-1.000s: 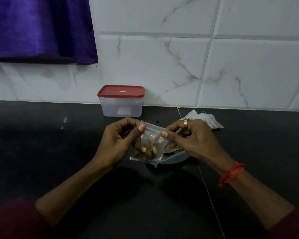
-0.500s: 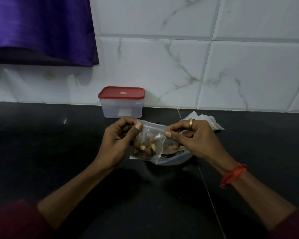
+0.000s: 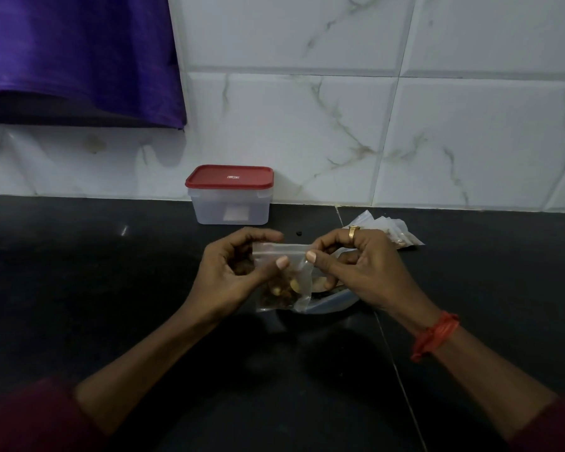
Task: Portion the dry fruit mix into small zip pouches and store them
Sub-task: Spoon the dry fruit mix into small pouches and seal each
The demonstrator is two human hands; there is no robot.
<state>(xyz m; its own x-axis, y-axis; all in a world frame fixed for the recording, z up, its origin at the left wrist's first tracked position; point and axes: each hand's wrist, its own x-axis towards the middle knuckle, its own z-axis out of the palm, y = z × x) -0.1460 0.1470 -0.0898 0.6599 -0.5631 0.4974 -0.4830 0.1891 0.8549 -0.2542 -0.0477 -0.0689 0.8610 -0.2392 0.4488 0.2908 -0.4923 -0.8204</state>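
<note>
- Pouch (image 3: 282, 278) holding dry fruit mix (image 3: 279, 288) is held over a bowl (image 3: 333, 303), in front of the red-lidded box (image 3: 230, 203).
- Its top edge is pinched between thumb and fingers by both hands: left hand (image 3: 229, 275), right hand (image 3: 362, 269).
- Spare pouches (image 3: 388, 228) are laid on the table (image 3: 79, 288), right of the box.

Clear glossy plastic pouch (image 3: 282, 275), matt black counter (image 3: 111, 288)

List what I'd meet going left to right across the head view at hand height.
In order: left hand → small clear zip pouch of dry fruit mix, pinched by both hands → right hand wearing a gold ring → red thread wristband.
</note>
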